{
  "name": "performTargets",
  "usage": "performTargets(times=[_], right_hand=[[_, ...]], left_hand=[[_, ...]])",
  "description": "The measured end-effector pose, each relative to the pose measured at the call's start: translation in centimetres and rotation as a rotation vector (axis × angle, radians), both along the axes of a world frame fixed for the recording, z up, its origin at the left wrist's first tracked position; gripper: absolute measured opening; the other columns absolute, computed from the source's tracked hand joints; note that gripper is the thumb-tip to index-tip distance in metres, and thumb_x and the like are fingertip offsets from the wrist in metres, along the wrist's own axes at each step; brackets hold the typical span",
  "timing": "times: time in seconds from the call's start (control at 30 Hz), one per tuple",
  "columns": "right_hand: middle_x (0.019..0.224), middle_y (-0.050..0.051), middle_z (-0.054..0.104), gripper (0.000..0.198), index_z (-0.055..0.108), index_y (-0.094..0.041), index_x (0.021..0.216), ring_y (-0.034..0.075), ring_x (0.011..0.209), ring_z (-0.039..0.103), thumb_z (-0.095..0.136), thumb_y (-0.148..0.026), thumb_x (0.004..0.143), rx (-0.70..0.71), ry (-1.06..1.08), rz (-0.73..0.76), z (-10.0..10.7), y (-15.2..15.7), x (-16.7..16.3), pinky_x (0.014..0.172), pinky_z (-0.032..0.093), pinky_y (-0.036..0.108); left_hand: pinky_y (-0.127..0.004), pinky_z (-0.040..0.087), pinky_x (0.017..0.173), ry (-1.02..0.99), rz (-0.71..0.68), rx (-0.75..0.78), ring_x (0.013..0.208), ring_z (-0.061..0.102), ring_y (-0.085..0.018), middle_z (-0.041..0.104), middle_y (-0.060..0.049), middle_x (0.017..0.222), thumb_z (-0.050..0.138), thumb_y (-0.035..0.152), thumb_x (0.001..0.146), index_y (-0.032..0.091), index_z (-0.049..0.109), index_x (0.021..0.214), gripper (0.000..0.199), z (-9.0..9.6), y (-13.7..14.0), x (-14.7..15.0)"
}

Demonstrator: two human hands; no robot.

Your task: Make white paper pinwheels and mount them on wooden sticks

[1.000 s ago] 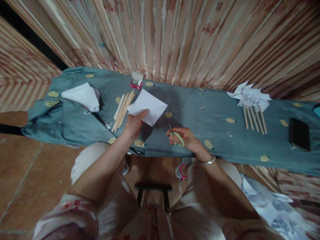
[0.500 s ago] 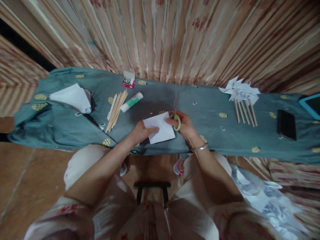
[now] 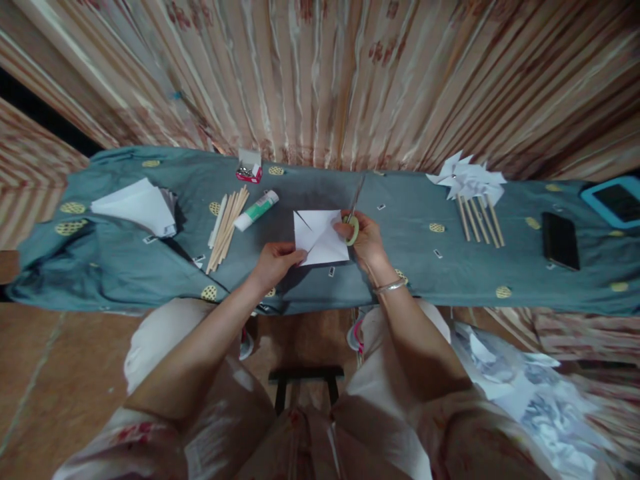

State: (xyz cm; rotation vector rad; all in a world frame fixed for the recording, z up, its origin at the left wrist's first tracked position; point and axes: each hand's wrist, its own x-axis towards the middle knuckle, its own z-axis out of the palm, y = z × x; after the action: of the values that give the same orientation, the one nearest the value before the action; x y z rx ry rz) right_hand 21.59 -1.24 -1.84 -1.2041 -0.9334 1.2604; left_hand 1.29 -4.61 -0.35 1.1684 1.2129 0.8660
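A white paper square (image 3: 323, 230) is held between both hands above the cloth-covered table. A dark slit runs inward from its upper left corner, and a crease or cut shows near the lower left corner. My left hand (image 3: 277, 262) pinches that lower left corner between thumb and fingers. My right hand (image 3: 367, 239) grips the paper's right edge with the thumb on top. The same hand carries scissors (image 3: 354, 227) with pale green handles, their blades pointing away from me. Whether the blades are fully closed is hard to see.
Left of the hands lie a glue stick (image 3: 257, 211), thin wooden sticks (image 3: 229, 230), a small red box of metal pins (image 3: 249, 172) and a paper stack (image 3: 137, 208). At right are paper pinwheels (image 3: 470, 179), a phone (image 3: 561, 240) and a blue-framed device (image 3: 615, 201). A curtain (image 3: 310, 80) hangs behind.
The paper has been turned and moved slightly away from me, so the slit at its upper left now shows. My left hand has shifted to the lower left corner. The camera view moved slightly.
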Motion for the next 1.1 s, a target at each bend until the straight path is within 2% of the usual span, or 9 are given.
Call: performTargets(times=[0.1,0.27,0.33,0.47,0.6,0.73,0.93,1.03,1.1], right_hand=[[0.066,-0.007,0.063,0.036,0.067,-0.021,0.075,0.008,0.058,0.050,0.087,-0.031,0.047,0.006,0.151,-0.136,-0.1,0.5,0.3,0.055,0.040,0.023],[0.066,-0.007,0.061,0.032,0.065,-0.020,0.073,0.008,0.061,0.050,0.086,-0.029,0.051,0.011,0.258,-0.249,-0.3,1.3,0.3,0.061,0.041,0.024],[0.067,-0.007,0.061,0.034,0.064,-0.020,0.075,0.009,0.062,0.051,0.087,-0.029,0.052,-0.008,0.280,-0.235,-0.3,1.2,-0.3,0.063,0.042,0.025],[0.067,-0.006,0.062,0.037,0.064,-0.021,0.076,0.010,0.062,0.053,0.089,-0.035,0.053,-0.046,0.269,-0.155,-0.3,0.4,-2.3,0.062,0.045,0.027],[0.064,-0.006,0.061,0.042,0.064,-0.021,0.075,0.011,0.060,0.053,0.092,-0.038,0.048,-0.071,0.261,-0.133,0.0,-0.4,-3.9,0.058,0.044,0.027],[0.060,-0.008,0.060,0.046,0.063,-0.020,0.072,0.008,0.056,0.052,0.093,-0.041,0.044,-0.073,0.244,-0.109,0.7,-0.8,-4.2,0.056,0.043,0.024],[0.058,-0.004,0.065,0.049,0.066,-0.019,0.075,0.009,0.052,0.056,0.090,-0.055,0.053,-0.107,0.144,0.131,2.1,-2.3,-3.9,0.043,0.029,0.021],[0.064,-0.001,0.071,0.058,0.067,-0.019,0.083,0.011,0.055,0.063,0.089,-0.062,0.052,-0.176,0.125,0.247,2.4,-3.6,-3.5,0.045,0.035,0.020],[0.069,0.002,0.074,0.057,0.069,-0.018,0.085,0.011,0.057,0.064,0.084,-0.067,0.059,-0.193,0.069,0.388,2.5,-4.4,-3.1,0.048,0.039,0.020]], left_hand=[[-0.025,0.038,0.059,-0.037,0.012,0.021,0.056,0.052,-0.012,0.062,0.000,0.053,0.074,0.036,0.064,0.018,0.069,0.052,0.023,0.1,0.2,-0.2],[-0.027,0.046,0.065,-0.269,0.144,-0.078,0.063,0.059,-0.014,0.069,-0.004,0.066,0.083,0.037,0.060,0.015,0.076,0.069,0.025,0.1,0.1,0.4],[-0.029,0.051,0.075,-0.370,0.159,-0.124,0.079,0.067,-0.018,0.074,-0.006,0.081,0.088,0.039,0.061,0.015,0.077,0.081,0.033,0.1,-0.3,0.9],[-0.035,0.054,0.089,-0.512,0.120,-0.167,0.097,0.069,-0.023,0.075,-0.007,0.094,0.090,0.041,0.065,0.015,0.074,0.084,0.036,0.0,-1.0,2.1],[-0.040,0.053,0.102,-0.630,0.235,-0.191,0.115,0.067,-0.025,0.074,-0.008,0.119,0.082,0.038,0.077,0.018,0.071,0.110,0.040,-0.1,-0.9,2.6],[-0.039,0.051,0.108,-0.644,0.314,-0.224,0.122,0.065,-0.026,0.074,-0.011,0.121,0.075,0.035,0.086,0.015,0.068,0.114,0.035,0.1,-0.5,2.1],[-0.039,0.057,0.099,-0.628,0.413,-0.178,0.109,0.071,-0.024,0.076,-0.010,0.111,0.065,0.033,0.094,0.017,0.065,0.117,0.028,1.2,0.8,0.5],[-0.037,0.060,0.091,-0.595,0.433,-0.151,0.107,0.071,-0.024,0.076,-0.009,0.115,0.063,0.037,0.095,0.019,0.064,0.119,0.029,1.4,1.5,-0.4],[-0.037,0.061,0.087,-0.570,0.428,-0.132,0.107,0.072,-0.025,0.074,-0.010,0.119,0.063,0.040,0.095,0.021,0.063,0.121,0.033,1.4,1.8,-0.8]])
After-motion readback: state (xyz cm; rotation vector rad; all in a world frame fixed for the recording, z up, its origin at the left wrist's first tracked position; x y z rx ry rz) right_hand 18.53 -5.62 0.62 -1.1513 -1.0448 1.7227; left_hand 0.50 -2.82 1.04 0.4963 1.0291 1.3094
